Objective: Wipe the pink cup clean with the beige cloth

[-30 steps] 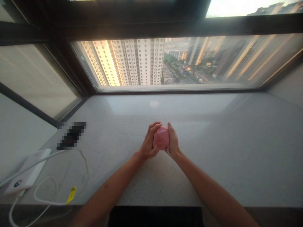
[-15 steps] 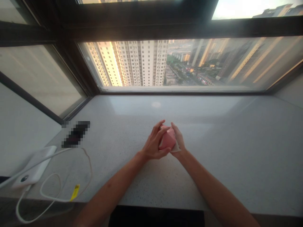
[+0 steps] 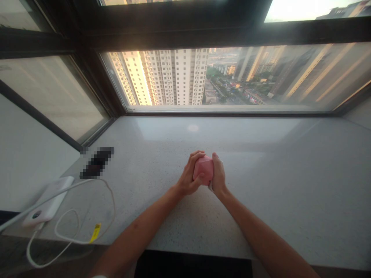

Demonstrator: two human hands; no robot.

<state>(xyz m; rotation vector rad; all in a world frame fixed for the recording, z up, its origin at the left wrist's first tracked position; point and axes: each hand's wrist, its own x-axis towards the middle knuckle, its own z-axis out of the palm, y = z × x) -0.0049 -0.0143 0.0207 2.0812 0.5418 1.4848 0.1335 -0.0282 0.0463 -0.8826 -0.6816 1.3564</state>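
My left hand (image 3: 189, 175): partly closed round the left side of the pink block (image 3: 204, 165), thumb across its near face.
My right hand (image 3: 219, 174): cupped against the block's right side, gripping it too; a pale scrap (image 3: 211, 186) shows by the palm.
Pink block: between my palms, above the tabletop (image 3: 275, 193); I cannot tell whether it touches.
Far left: white box (image 3: 52, 202), yellow tag (image 3: 95, 233).
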